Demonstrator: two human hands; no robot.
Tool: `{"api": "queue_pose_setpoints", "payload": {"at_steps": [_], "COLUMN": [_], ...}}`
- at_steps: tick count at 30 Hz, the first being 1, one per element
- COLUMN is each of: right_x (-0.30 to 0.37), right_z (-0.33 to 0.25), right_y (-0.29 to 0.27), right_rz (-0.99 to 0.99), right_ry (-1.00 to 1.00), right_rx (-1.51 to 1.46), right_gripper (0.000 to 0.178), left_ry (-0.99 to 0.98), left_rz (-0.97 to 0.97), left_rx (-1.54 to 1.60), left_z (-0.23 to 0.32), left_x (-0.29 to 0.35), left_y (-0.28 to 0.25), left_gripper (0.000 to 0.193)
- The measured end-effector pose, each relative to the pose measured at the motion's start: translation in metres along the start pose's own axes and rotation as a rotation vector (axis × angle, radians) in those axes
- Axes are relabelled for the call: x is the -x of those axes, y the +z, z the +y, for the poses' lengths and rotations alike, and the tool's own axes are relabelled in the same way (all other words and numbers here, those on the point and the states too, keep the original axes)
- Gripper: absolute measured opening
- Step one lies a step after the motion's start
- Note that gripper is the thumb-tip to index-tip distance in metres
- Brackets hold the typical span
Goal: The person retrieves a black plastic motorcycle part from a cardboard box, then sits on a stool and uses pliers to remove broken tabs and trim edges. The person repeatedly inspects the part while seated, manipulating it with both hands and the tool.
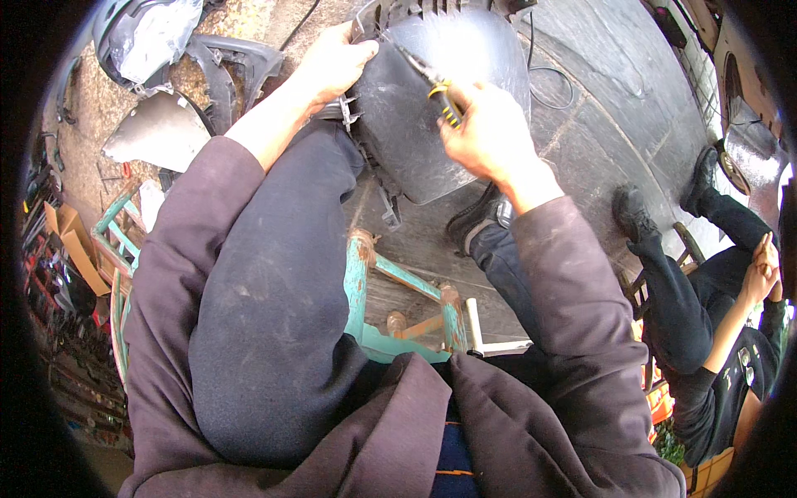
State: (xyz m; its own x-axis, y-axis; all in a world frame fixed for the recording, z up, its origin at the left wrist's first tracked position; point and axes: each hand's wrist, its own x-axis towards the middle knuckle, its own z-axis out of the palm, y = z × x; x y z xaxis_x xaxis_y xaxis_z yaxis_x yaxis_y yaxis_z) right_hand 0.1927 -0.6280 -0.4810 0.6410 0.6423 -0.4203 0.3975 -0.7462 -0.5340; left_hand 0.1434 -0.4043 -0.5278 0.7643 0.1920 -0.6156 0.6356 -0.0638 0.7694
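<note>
A dark grey plastic panel [398,124], scuffed and broad, stands in front of my knees with a slotted, toothed edge at its top. My left hand [336,66] grips its upper left edge, fingers closed around the rim. In my right hand [490,129] is a slim hand tool with a yellow-and-black handle [447,101] and a long metal shaft. The shaft points up and left toward the panel's top left corner, close to my left fingers. Its exact kind and whether its tip touches the panel cannot be made out.
Loose dark plastic car parts [237,62] and a pale curved piece [158,129] lie on the ground at left. Below me are worn turquoise wooden stool legs [357,278]. A black cable [571,93] loops on the floor. Another person [706,307] sits at right, hands together.
</note>
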Motion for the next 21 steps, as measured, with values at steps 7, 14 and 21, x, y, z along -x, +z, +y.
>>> {"api": "queue_pose_setpoints", "payload": {"at_steps": [7, 14, 21], "right_x": [0.012, -0.012, -0.036], "right_z": [0.010, 0.000, -0.032], "right_y": [-0.009, -0.064, -0.066], "right_rz": [-0.039, 0.000, -0.045], "right_ry": [0.098, -0.117, -0.224], "right_rx": [-0.022, 0.280, 0.470], "right_gripper": [0.040, 0.038, 0.022], "left_ry": [-0.010, 0.022, 0.055], "left_rz": [-0.014, -0.020, -0.039], "left_rx": [0.013, -0.059, -0.134], "left_z": [-0.006, -0.016, -0.017], "left_x": [0.000, -0.008, -0.010], "left_y": [0.003, 0.000, -0.002], "left_gripper": [0.027, 0.030, 0.027]}}
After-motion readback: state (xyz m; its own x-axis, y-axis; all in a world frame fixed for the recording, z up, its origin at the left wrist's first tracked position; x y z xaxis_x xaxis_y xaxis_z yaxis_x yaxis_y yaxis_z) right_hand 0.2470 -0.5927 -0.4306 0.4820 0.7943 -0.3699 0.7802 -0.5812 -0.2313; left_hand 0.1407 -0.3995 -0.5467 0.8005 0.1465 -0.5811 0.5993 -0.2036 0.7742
